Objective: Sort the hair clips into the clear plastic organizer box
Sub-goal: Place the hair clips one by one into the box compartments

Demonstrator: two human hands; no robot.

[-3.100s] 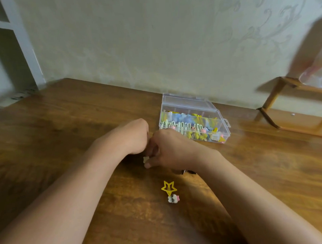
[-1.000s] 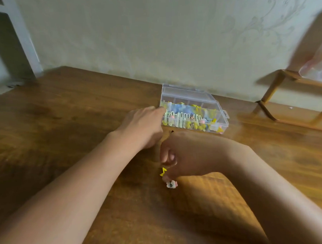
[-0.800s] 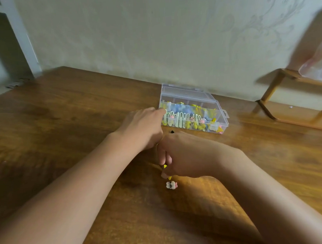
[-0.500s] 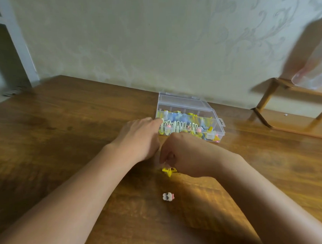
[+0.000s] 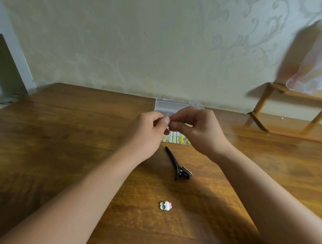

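Clips lie on the worktop (image 5: 66, 143), one black (image 5: 178, 164), one small and white (image 5: 165, 205), while both hands' fingers (image 5: 165, 120) pinch together above the box (image 5: 176, 105), contents unclear.

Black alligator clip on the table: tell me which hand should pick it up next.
Right, probably. The black alligator clip lies nearer the right hand, its wide end toward that forearm. Both hands meet fingertip to fingertip over the organizer box, so the left hand must cross further.
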